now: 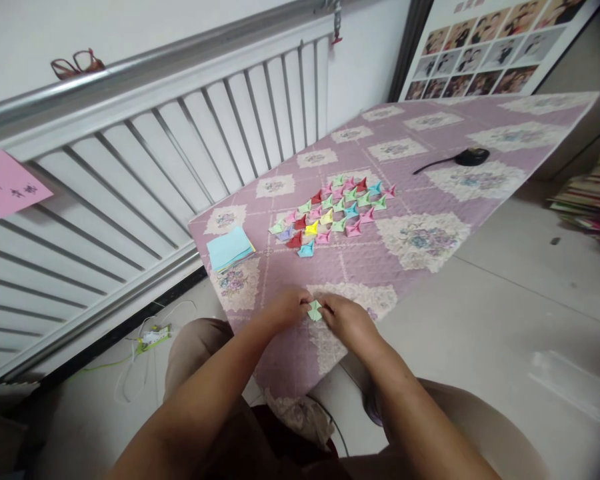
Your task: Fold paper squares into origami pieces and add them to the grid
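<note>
Between my two hands, just above the near part of the table, is a small pale green folded paper point(315, 311). My left hand point(291, 308) pinches its left edge, and my right hand point(347, 320) pinches the right edge. Fingertips cover both sides of the paper. Further up the cloth, several small folded paper pieces point(326, 217) in red, pink, green, blue and yellow stand in slanting rows. A stack of square paper sheets point(231, 248), light blue on top, lies to the left of them.
A purple floral tablecloth point(290, 363) covers the table. Toward the far right lies a black object with a cord point(472, 157). A white radiator point(180, 147) runs along the left, with glasses point(77, 65) above it. On the floor sits a power strip point(154, 338).
</note>
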{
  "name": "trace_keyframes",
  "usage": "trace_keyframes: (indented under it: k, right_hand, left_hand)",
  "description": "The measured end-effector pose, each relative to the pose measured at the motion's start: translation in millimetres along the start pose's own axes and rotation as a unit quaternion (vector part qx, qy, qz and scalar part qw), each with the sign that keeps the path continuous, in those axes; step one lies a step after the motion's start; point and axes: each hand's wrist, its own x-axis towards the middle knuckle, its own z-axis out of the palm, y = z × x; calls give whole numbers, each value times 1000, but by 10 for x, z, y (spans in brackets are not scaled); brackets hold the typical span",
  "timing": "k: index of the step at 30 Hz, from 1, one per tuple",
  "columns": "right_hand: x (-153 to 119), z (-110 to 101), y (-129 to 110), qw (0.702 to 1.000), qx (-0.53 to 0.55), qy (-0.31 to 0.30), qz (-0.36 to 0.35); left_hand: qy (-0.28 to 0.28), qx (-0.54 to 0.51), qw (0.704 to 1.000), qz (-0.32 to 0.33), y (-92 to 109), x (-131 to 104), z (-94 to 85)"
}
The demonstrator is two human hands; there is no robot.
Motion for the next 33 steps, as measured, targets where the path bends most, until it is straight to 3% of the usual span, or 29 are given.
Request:
trace_keyframes:
  k: [8, 16, 22, 27, 33]
  right_hand:
    - [33, -7, -17, 997, -82, 2, -2]
    - [88, -11, 18, 998, -61, -18, -18]
    - [88, 12, 47, 996, -73, -8, -46]
    - [78, 48, 73, 991, -101, 2, -83]
    - [41, 67, 79, 985, -119, 11, -123]
  left_hand:
    - [-3, 74, 997, 30, -28, 82, -49]
    - [10, 88, 995, 41, -35, 50, -46]
    - [35, 99, 993, 61, -73, -13, 8]
    - [70, 171, 977, 107, -61, -109, 76]
    - [66, 213, 969, 106, -75, -150, 136]
